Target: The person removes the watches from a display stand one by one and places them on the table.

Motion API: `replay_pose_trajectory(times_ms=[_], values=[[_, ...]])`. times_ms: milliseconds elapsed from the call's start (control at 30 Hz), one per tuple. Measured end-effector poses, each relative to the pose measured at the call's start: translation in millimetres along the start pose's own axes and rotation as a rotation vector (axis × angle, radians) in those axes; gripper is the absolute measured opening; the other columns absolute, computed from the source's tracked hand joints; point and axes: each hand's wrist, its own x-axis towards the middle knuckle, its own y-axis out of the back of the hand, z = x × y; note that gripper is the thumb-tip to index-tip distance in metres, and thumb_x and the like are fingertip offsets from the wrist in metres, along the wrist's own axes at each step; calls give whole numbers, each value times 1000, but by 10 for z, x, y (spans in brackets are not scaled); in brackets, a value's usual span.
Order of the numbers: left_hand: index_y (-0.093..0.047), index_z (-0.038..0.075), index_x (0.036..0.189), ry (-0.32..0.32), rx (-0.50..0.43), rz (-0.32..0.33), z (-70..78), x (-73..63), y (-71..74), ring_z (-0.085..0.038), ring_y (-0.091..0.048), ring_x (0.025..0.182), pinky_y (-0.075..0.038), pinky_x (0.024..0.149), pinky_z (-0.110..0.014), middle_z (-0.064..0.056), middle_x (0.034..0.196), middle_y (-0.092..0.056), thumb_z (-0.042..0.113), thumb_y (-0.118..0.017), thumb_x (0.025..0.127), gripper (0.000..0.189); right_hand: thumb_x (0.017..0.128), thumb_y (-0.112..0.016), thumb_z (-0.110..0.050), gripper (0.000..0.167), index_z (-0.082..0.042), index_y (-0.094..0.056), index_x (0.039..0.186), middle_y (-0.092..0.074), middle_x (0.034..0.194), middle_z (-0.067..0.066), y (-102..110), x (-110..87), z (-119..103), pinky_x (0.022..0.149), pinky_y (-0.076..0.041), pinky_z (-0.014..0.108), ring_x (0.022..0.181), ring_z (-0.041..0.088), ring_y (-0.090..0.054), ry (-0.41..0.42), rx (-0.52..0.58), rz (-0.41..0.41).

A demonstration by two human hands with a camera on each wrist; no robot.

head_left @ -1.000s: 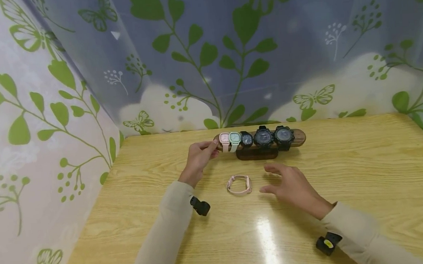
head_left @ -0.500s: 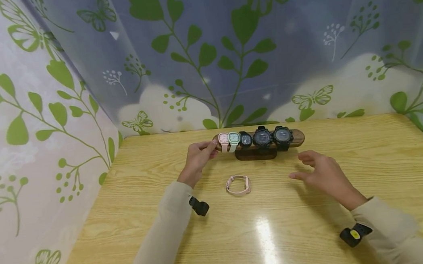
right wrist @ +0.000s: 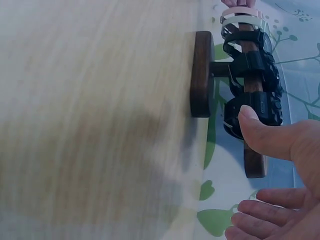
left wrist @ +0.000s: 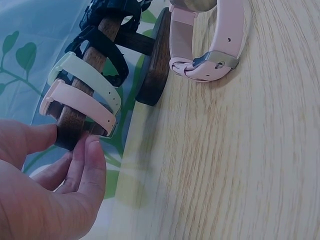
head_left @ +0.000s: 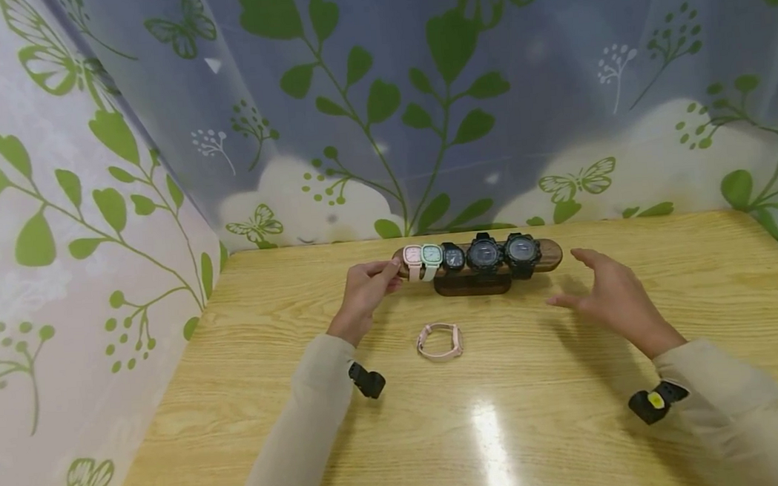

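Note:
A dark wooden watch stand (head_left: 552,254) stands near the table's back edge. From left to right its bar carries a pink watch (head_left: 413,255), a mint green watch (head_left: 432,254), a small black watch (head_left: 453,257) and two bulky black watches (head_left: 484,253). My left hand (head_left: 368,295) pinches the bar's left end between thumb and fingers, as the left wrist view also shows. Right of the bar's other end, my right hand (head_left: 616,294) holds nothing, thumb and fingers spread apart. Another pink watch (head_left: 439,342), its strap buckled into a loop, lies on the table in front of the stand.
The wooden table (head_left: 267,325) meets a patterned cloth wall (head_left: 357,156) just behind the stand. Another patterned cloth (head_left: 80,217) rises along the left side. A black wrist camera (head_left: 368,380) sits on the left sleeve.
My right hand has moved away from the loose pink watch, rightward and then forward, to beside the stand's right end. The left hand keeps its hold, and the watches have not moved.

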Motion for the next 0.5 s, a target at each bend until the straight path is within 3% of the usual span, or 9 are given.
replay_pose_trajectory(times_ms=[300,500], values=[[-67,-6,124,-14,-2,-8,-14,4,3,-40,-66,108,-55,98,-46,-10,95,-69,18,-63,103,32,83,-85,-44,108,8,-25,156,-42,145,39,69,160,-167,93,-44,71,117,57,-52,11,-22,19],[-67,-6,124,-5,-1,-4,-16,2,5,-40,-66,108,-55,98,-45,-12,96,-69,19,-63,103,33,81,-88,-31,108,7,-22,157,-29,156,34,52,229,-313,106,-32,72,138,56,-31,67,-7,44]])
